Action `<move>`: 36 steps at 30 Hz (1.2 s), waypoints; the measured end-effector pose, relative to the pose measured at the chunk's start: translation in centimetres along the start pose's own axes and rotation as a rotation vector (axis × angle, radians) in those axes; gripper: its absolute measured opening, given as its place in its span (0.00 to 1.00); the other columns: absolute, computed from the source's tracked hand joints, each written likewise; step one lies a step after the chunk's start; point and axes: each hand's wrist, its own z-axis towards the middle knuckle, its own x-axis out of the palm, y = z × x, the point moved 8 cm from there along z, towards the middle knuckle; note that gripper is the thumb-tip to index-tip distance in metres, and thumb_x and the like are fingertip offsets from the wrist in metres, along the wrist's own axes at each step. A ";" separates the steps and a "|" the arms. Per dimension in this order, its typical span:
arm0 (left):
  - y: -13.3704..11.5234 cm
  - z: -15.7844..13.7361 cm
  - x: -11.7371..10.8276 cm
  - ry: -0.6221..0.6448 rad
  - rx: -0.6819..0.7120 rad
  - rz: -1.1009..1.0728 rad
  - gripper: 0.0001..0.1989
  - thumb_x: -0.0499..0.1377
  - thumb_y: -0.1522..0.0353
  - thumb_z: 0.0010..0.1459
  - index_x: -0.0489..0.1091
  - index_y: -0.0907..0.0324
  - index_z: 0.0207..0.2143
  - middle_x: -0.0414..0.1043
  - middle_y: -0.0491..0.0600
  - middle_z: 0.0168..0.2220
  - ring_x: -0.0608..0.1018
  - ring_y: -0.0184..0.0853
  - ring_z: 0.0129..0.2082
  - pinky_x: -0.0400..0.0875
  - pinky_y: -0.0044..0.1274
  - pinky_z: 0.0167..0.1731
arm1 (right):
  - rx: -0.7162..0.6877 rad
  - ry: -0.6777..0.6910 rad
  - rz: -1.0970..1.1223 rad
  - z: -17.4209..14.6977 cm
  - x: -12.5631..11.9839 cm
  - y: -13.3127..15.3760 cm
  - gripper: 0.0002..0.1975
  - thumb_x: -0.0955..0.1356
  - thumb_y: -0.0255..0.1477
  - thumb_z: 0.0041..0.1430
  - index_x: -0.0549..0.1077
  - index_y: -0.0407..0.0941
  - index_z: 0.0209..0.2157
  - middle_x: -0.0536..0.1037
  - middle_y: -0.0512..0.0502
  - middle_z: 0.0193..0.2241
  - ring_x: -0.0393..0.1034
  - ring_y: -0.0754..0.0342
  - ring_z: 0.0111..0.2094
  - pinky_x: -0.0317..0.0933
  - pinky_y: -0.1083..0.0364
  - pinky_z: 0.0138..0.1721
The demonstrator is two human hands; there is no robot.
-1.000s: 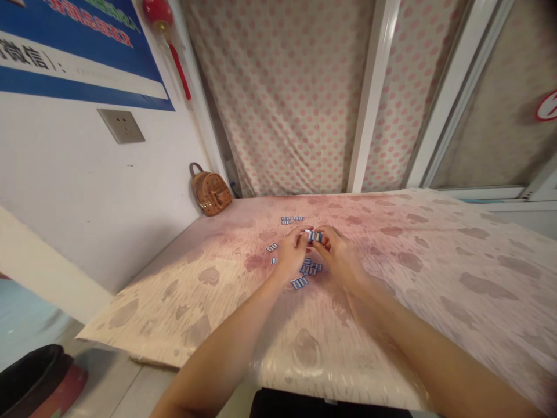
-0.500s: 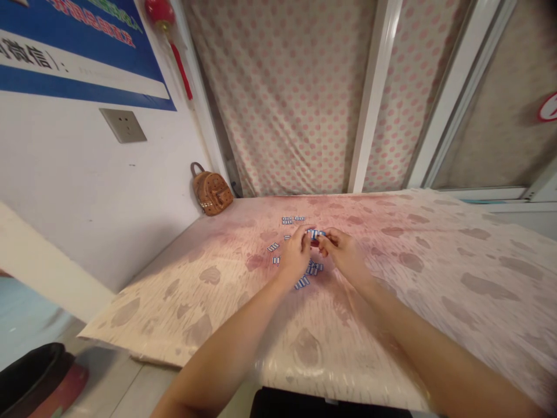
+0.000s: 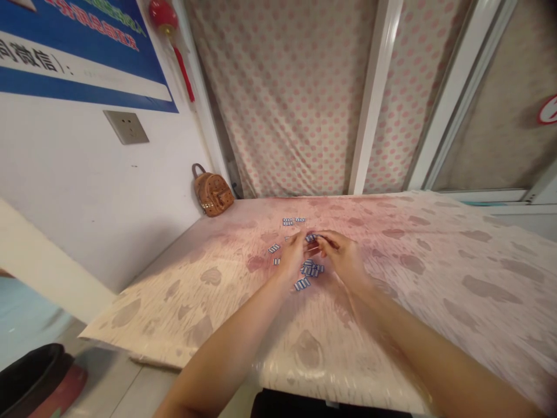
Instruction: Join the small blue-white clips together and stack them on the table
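Note:
My left hand [image 3: 294, 253] and my right hand [image 3: 344, 253] meet just above the table. Between their fingertips is a small flat piece with blue and white stripes [image 3: 310, 237], gripped from both sides. Directly below lies a loose pile of similar striped pieces [image 3: 311, 269], with a single striped piece [image 3: 301, 284] nearer to me. Left of my left hand rest a tilted striped piece [image 3: 274, 248] and another, partly covered striped piece [image 3: 276, 262]. Farther back, several more striped pieces [image 3: 288, 222] sit side by side. Fine markings are too small to read.
A patterned cloth under clear plastic covers the table [image 3: 304, 348]. A small brown backpack [image 3: 214, 193] stands at the back left against the wall. Behind the table hangs a dotted curtain [image 3: 287, 104]. On the floor at lower left is a dark bin [image 3: 35, 371].
The held striped piece has tilted and now shows a narrower face. Both hands have shifted slightly, and more of the pile beneath shows. The pieces on the table keep their places.

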 end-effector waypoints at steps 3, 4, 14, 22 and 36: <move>0.2 -0.1 -0.1 -0.033 -0.001 -0.053 0.15 0.62 0.62 0.59 0.73 0.66 0.41 0.77 0.57 0.40 0.80 0.36 0.37 0.74 0.29 0.46 | -0.005 0.005 -0.009 0.0 0.1 -0.1 0.13 0.64 0.35 0.61 0.78 0.47 0.42 0.79 0.46 0.37 0.71 0.55 0.29 0.66 0.55 0.33; 0.2 -0.1 -0.1 -0.035 0.003 -0.069 0.14 0.63 0.63 0.58 0.73 0.65 0.41 0.77 0.57 0.40 0.80 0.35 0.37 0.74 0.28 0.45 | -0.005 0.005 -0.014 0.0 0.1 -0.2 0.13 0.64 0.35 0.61 0.78 0.47 0.42 0.79 0.46 0.36 0.70 0.56 0.28 0.66 0.55 0.33; -1.4 -0.5 0.3 0.006 0.132 0.078 0.13 0.64 0.61 0.56 0.74 0.62 0.38 0.77 0.53 0.40 0.80 0.36 0.36 0.74 0.28 0.42 | 0.094 -0.008 0.131 0.4 0.0 -0.6 0.11 0.66 0.36 0.59 0.76 0.45 0.32 0.74 0.49 0.23 0.68 0.55 0.24 0.63 0.56 0.30; -2.8 -0.5 0.0 -0.053 0.291 0.335 0.09 0.64 0.65 0.54 0.75 0.63 0.33 0.79 0.53 0.34 0.82 0.39 0.36 0.75 0.29 0.41 | 0.121 -0.026 0.161 0.5 -0.4 -0.5 0.09 0.65 0.34 0.58 0.72 0.44 0.30 0.72 0.51 0.22 0.68 0.56 0.24 0.62 0.55 0.30; -1.7 -0.3 -0.4 -0.019 0.203 0.377 0.07 0.62 0.68 0.55 0.76 0.63 0.33 0.79 0.52 0.33 0.81 0.37 0.35 0.75 0.26 0.38 | 0.124 0.060 0.023 0.4 0.2 -1.4 0.15 0.60 0.37 0.62 0.67 0.46 0.24 0.72 0.50 0.20 0.68 0.56 0.20 0.62 0.55 0.28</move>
